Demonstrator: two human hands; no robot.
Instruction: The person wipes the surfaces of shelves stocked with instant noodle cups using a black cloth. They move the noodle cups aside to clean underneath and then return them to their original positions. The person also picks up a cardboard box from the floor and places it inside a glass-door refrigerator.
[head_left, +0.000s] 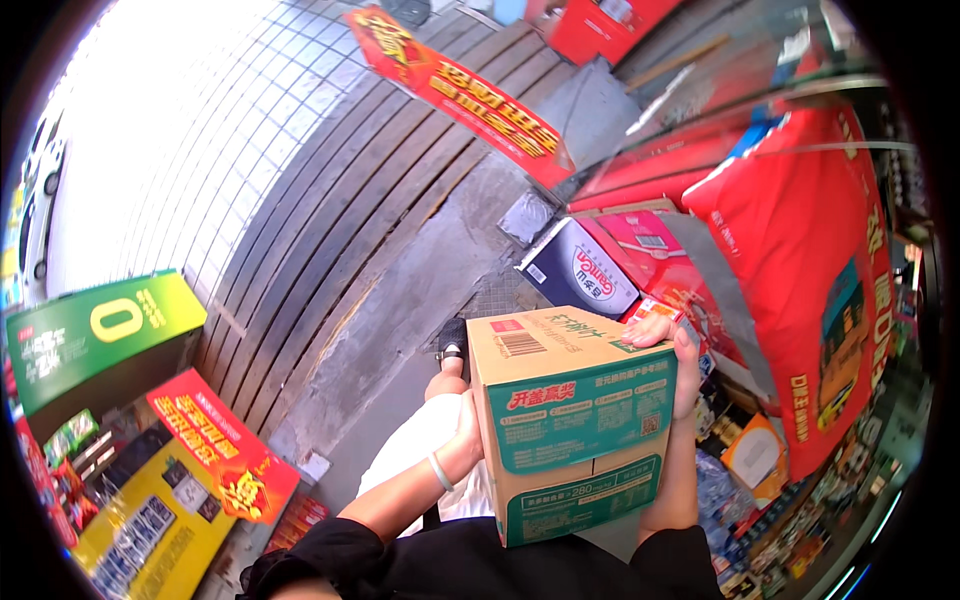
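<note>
A brown cardboard carton (540, 375) with green printed panels, a barcode and writing is held up in front of my body. My left hand (471, 429) presses against its left side, with a pale bracelet (441, 472) on the wrist. At the right, my right hand (666, 341) curls over the far corner of the carton, with fingers on its top face. Both hands grip the carton between them. Its underside and right side are hidden. A dark shoe (451, 336) shows just beyond the carton's left edge.
Wooden plank steps (360, 202) run along a concrete ledge (405, 300). A dark blue box (581, 270) and a large red bag (795, 285) stand at the right. Stacked at the left are a green carton (105, 330) and a yellow carton (161, 517). A red banner (465, 97) crosses the steps.
</note>
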